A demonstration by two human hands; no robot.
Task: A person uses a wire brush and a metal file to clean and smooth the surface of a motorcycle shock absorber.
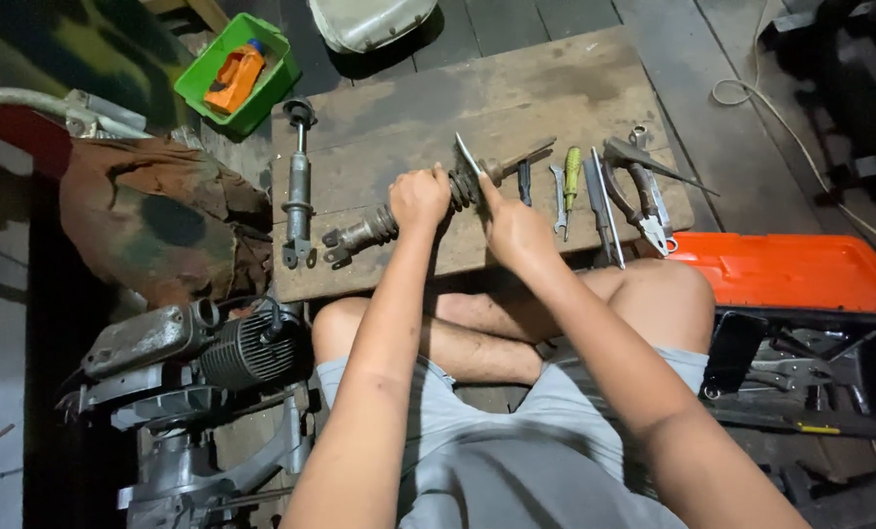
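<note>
A worn wooden board served as the surface (516, 88), laid on a dark plank floor (516, 20). On it, a coil-sprung shock absorber (379, 227) lay slantwise near the front edge, and all else is placed from it. Just to its left a second grey shock absorber (298, 186) lay lengthwise, apart from it. To its right a row of hand tools lay side by side: a small spanner (558, 196), a yellow-handled screwdriver (572, 176), a long flat metal tool (605, 211), then pliers (644, 196) nearest the right edge. Beyond the board's far left corner, a green plastic tub (237, 73) stood on the floor.
</note>
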